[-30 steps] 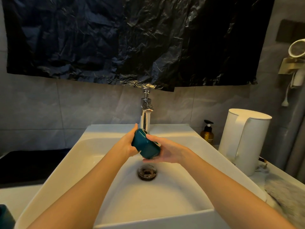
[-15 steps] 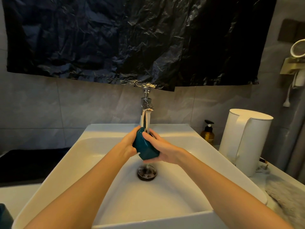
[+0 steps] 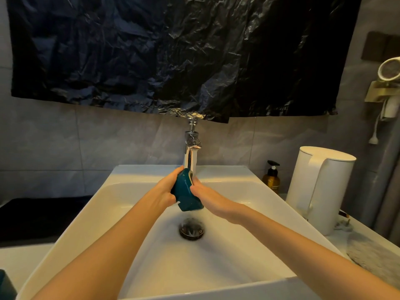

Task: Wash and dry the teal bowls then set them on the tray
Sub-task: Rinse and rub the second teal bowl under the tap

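Teal bowl (image 3: 186, 191), wet and tipped on edge, sits under the faucet (image 3: 191, 156), above the drain (image 3: 191, 229) of the white sink (image 3: 270, 204). The left hand (image 3: 163, 192) is curled round its left side. The right hand (image 3: 208, 199) clamps the other side with the thumb on the outer wall, its fingers hidden behind the rim. I judge this to be the rinse, with drying and the tray yet to come. The glaze looks slick, so if either grip loosens while the bowl is turned, it could slip and chip on the hard basin. Tilting it into the stream could also spray water towards the kettle (image 3: 320, 187) on the table.
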Motion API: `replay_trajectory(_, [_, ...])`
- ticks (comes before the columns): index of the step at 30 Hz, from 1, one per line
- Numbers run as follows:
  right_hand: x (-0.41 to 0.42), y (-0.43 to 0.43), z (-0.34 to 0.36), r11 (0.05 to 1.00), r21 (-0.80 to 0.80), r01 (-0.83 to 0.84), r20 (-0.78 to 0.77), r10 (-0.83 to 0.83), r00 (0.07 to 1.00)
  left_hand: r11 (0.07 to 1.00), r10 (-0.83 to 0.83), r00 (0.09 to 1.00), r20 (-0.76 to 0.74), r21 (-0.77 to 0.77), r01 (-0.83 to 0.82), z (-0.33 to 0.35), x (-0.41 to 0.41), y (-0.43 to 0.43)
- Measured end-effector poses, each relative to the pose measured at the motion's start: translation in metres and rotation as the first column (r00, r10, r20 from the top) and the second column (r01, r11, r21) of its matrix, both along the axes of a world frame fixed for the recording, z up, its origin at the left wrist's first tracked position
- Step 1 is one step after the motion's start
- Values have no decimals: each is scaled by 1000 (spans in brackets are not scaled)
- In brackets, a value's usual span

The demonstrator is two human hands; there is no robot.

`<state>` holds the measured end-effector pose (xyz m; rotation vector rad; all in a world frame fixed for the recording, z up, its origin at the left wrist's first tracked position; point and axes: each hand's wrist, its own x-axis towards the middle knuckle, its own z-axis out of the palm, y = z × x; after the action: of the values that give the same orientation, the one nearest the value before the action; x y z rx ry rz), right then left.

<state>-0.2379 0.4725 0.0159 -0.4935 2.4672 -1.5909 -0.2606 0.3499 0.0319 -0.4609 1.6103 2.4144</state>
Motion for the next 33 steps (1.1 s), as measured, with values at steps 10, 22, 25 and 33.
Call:
replay_trajectory(10, [-1,-2,-10,999,8,51,41,-52,998,998,43,999,-16,46,-43,1,1,6])
replay_trajectory(22, [-6,0,-26,994,6,107,90,-107,990,993,112,993,-30,33,-111,-5,-4,6])
replay_trajectory(25, [-2,-4,-17,996,-60,59,106,-52,993,994,107,994,-14,25,-107,-8,-3,7])
replay_trajectory(33, [-2,1,-18,997,-54,46,79,-42,996,998,56,996,-65,19,-55,-4,-3,8])
